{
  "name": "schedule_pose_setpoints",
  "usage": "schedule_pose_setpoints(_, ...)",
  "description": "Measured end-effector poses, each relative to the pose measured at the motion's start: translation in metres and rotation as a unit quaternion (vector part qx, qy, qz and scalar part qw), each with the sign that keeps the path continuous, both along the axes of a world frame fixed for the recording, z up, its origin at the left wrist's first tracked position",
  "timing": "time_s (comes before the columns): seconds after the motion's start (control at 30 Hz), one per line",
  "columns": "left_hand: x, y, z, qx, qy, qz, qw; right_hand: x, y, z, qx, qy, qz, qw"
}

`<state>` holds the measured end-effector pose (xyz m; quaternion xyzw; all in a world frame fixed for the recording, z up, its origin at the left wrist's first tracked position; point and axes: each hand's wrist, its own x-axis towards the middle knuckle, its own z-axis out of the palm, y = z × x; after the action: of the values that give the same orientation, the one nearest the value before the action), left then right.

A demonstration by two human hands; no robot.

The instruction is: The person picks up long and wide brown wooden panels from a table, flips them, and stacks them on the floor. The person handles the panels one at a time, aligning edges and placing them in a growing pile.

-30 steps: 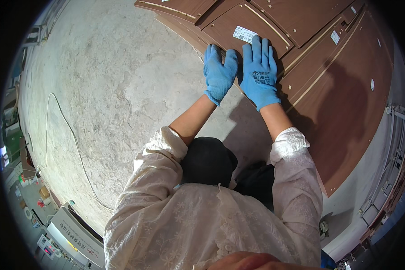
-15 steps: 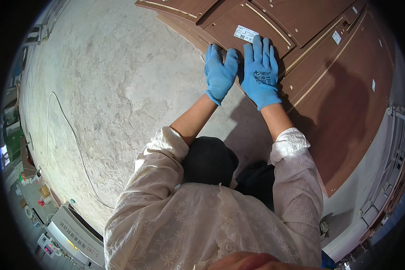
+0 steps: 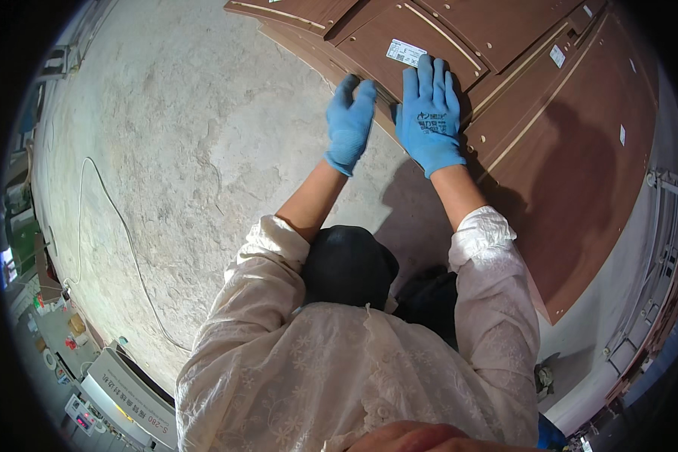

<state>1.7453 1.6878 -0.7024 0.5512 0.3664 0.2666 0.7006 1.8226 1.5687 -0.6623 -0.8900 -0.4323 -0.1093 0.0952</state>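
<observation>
Brown wood-grain panels (image 3: 572, 173) lie stacked at the far right, with grooves and small round holes in their faces. My right hand (image 3: 431, 117), in a blue work glove, rests flat with fingers stretched on a smaller panel (image 3: 373, 39). Its fingertips lie just below a white printed label (image 3: 407, 53). Beside the stack's near left edge is my left hand (image 3: 349, 120), gloved alike. Its thumb and fingers are apart and slightly bent, and nothing shows between them. Whether its fingertips touch the panel edge I cannot tell.
Rough grey concrete floor (image 3: 188, 143) spreads to the left, with a pale cable (image 3: 120, 218) across it. A light-coloured machine (image 3: 124, 392) stands at the lower left. Metal rails (image 3: 652, 279) run along the right side.
My left hand has shifted left, away from the right hand. The right hand has slid slightly left and up, and the labelled panel has moved a little left.
</observation>
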Motion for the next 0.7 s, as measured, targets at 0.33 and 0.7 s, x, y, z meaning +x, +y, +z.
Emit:
schedule_pose_setpoints(0.33,-0.027,0.031,-0.019,-0.068,0.023,0.064,0.995,0.000,0.004,-0.004,0.002,-0.013,-0.012,1.000)
schedule_pose_setpoints(0.7,-0.025,0.042,-0.021,-0.089,-0.024,0.074,0.993,-0.001,0.006,-0.005,-0.013,-0.016,-0.022,1.000)
